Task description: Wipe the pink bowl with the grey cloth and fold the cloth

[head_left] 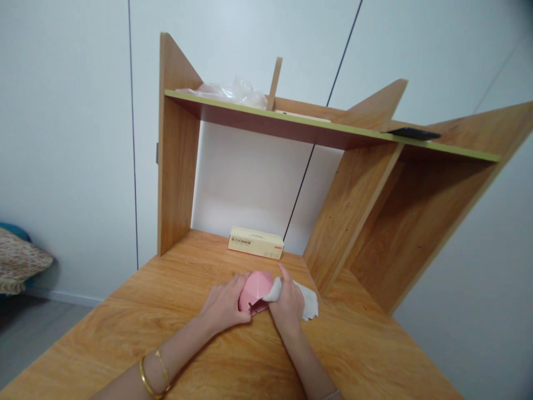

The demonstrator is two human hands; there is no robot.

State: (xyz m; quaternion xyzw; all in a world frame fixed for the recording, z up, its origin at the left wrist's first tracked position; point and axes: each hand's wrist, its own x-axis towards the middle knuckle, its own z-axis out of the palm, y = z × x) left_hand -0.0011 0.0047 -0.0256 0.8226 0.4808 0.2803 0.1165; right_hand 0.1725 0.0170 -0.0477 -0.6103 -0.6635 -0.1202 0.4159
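A glossy pink object (256, 289), faceted and hollow-looking with small notches in its edge, is tilted just above the wooden desk; its exact kind does not show. My left hand (227, 300) grips it from the left side, fingers over the top and thumb below. My right hand (288, 303) is closed on a white cloth (308, 303), pressing part of it against the pink object's right side. The cloth's loose end hangs out to the right of that hand. Part of the pink object is hidden behind the cloth and my fingers.
Behind my hands a long cream box (256, 243) with printed lettering stands on the desk (175, 300). A wooden shelf unit (179, 166) rises at the back, with a clear plastic bag (233, 93) and a flat black item (414, 134) on top. Patterned fabric (23, 258) lies at far left.
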